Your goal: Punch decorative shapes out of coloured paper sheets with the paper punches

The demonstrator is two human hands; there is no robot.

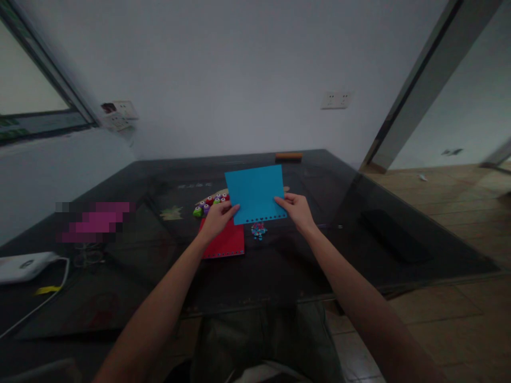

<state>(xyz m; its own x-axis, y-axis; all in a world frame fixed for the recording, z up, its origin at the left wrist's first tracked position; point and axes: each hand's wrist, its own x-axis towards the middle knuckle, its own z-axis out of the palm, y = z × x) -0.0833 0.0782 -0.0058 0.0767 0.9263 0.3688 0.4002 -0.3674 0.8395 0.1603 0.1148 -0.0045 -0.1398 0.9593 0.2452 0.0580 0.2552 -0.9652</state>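
Observation:
I hold a blue paper sheet (255, 191) up above the dark glass table (359, 250), with a row of small punched holes along its lower edge. My left hand (217, 217) pinches its lower left corner and my right hand (297, 210) pinches its lower right corner. Under my left hand a red sheet (227, 244) lies flat on the table, also with holes along its near edge. A small heap of coloured paper bits (258, 230) lies just below the blue sheet.
Several small colourful punch tools (209, 204) sit behind my left hand on a pale board. A white device with a cable (24, 266) lies at the far left. An orange bar (288, 156) rests at the table's back edge. Tiled floor lies to the right.

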